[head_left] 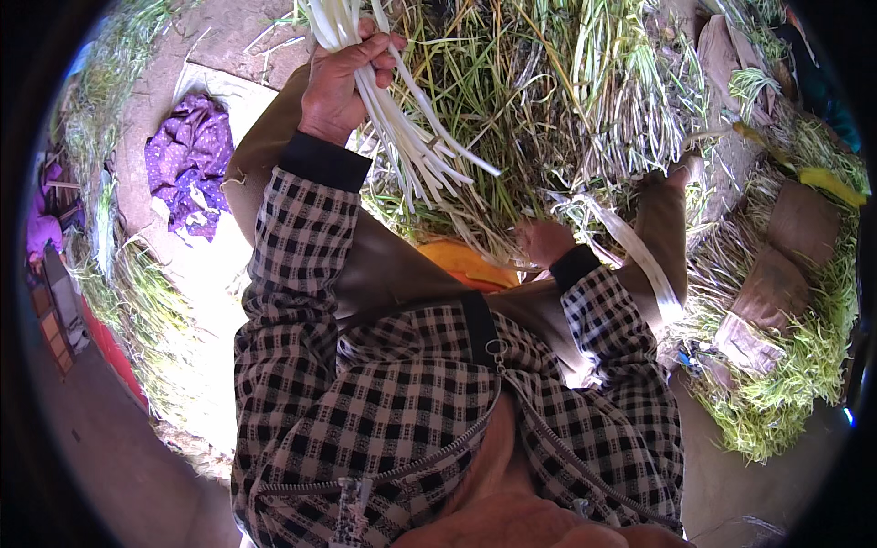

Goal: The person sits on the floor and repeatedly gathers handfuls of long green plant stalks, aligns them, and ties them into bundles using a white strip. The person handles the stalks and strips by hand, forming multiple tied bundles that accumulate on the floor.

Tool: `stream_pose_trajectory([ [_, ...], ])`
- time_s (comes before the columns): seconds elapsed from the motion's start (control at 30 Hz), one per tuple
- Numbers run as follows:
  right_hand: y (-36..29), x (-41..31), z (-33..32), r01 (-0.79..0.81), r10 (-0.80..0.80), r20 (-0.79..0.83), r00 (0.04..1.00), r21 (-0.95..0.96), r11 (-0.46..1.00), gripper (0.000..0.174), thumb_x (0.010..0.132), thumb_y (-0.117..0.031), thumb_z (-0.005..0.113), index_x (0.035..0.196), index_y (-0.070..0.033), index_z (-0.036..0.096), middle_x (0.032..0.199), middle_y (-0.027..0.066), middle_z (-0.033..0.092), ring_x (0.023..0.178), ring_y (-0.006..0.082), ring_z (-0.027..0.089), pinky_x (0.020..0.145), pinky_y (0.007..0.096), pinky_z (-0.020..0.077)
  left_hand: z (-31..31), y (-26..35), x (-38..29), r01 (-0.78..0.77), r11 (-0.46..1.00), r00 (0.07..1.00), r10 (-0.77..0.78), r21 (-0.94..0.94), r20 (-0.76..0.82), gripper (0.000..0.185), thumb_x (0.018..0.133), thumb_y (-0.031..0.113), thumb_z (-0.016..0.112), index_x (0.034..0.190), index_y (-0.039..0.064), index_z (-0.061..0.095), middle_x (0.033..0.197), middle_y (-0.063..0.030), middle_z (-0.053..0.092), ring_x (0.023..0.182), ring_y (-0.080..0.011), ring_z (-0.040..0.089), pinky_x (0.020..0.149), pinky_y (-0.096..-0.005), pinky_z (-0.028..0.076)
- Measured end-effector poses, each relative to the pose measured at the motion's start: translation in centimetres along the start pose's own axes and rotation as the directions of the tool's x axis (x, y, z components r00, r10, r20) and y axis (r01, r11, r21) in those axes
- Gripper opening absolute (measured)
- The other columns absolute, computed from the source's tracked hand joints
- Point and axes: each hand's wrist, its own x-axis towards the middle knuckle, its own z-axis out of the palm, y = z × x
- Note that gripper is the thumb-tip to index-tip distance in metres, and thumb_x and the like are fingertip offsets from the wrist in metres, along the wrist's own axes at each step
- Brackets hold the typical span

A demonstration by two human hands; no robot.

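My left hand (349, 79) grips a bundle of pale white leafy-vegetable stalks (404, 137) above my left knee, their cut-looking ends fanning down to the right. Over my lap, my right hand (546, 242) is curled and slightly blurred beside thin withered strands (473, 229). Its fingertips are hidden, so I cannot tell whether it holds any of them. A large heap of long green and yellowing leaves (493, 89) lies before me, between and beyond my legs. Under the strands, an orange sheet or cloth (469, 264) shows between my thighs.
A purple dotted cloth (188, 161) lies on a pale sheet (226, 85) to my left. More green bundles (147, 294) lie farther left. At right are brown flat pieces (774, 288) on a leafy pile (774, 418), and a yellow strip (832, 186). A whitish strip (634, 240) crosses my right leg.
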Motion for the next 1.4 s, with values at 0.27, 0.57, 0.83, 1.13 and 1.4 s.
stream_pose_trajectory([
  [0.27,-6.4,5.0,-9.9,0.559,-0.111,-0.647,0.755,0.545,0.625,0.026,0.083,-0.002,0.061,0.108,-0.008,0.061,0.093,0.0032,0.063,0.064,0.0086,0.055,0.053,0.0228,0.0465,0.8,-2.1,-0.4,0.119,0.989,0.993,-0.118,-0.088,0.023,0.011,0.086,0.0,0.056,0.095,0.007,0.057,0.088,-0.017,0.061,0.06,-0.0114,0.056,0.051,-0.0223,0.044],
  [0.57,-5.8,4.2,-6.2,0.373,-0.112,-0.475,0.873,0.502,0.78,0.007,0.08,-0.006,0.061,0.087,-0.004,0.059,0.072,0.007,0.059,0.062,0.0169,0.056,0.056,0.0294,0.0443,0.6,-3.2,-0.4,0.184,0.98,0.982,-0.186,-0.081,-0.021,0.011,0.084,0.001,0.059,0.089,0.01,0.054,0.091,-0.0168,0.061,0.057,-0.0105,0.055,0.05,-0.0241,0.044],
  [0.83,1.8,0.9,-1.0,0.036,0.138,-0.496,0.858,0.326,0.945,0.006,0.082,-0.012,0.058,0.082,-0.006,0.057,0.076,0.0133,0.061,0.064,0.0318,0.059,0.057,0.0385,0.0466,0.6,-3.5,-0.3,0.203,0.976,0.979,-0.204,-0.079,0.0,0.01,0.085,0.002,0.059,0.089,0.009,0.054,0.091,-0.0162,0.061,0.057,-0.0102,0.055,0.051,-0.0241,0.044],
  [1.13,-6.2,3.3,-8.7,0.547,-0.173,-0.565,0.807,0.603,0.58,0.022,0.079,0.002,0.063,0.099,-0.008,0.062,0.092,0.0032,0.057,0.068,0.0068,0.052,0.056,0.0199,0.0421,1.5,-4.2,-0.7,0.282,0.955,0.959,-0.281,-0.095,0.026,0.009,0.086,0.004,0.058,0.088,0.011,0.053,0.093,-0.0149,0.062,0.057,-0.0078,0.055,0.051,-0.0224,0.043],
  [1.4,-6.3,3.3,-6.3,0.472,-0.197,-0.497,0.845,0.519,0.712,0.01,0.078,-0.006,0.063,0.087,-0.006,0.058,0.082,0.0057,0.054,0.069,0.0177,0.055,0.061,0.0295,0.0444,1.4,-4.7,-0.9,0.315,0.944,0.949,-0.315,-0.099,0.014,0.011,0.085,0.004,0.06,0.085,0.014,0.054,0.09,-0.0124,0.064,0.057,-0.0069,0.054,0.051,-0.0226,0.044],
])
